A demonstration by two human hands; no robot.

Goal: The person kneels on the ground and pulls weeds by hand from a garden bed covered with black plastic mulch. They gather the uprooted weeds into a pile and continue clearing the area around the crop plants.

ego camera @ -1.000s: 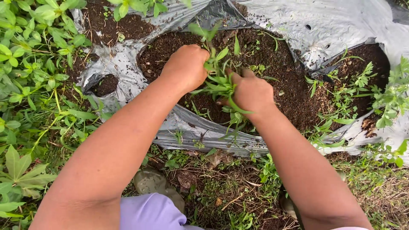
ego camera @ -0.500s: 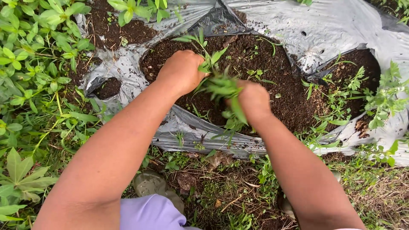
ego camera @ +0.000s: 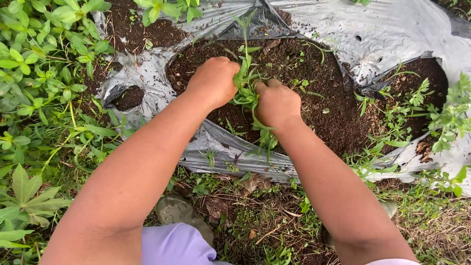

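Our left hand (ego camera: 214, 80) and right hand (ego camera: 276, 102) are both closing on the weed clump (ego camera: 247, 88) in the middle soil opening (ego camera: 304, 73) of the grey plastic sheet (ego camera: 392, 34); we're judging a low, steady grip best for keeping roots intact.

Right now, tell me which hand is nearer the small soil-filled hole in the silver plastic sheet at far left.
Left. The left hand is just right of the small soil-filled hole; the right hand lies farther right, beyond the weeds.
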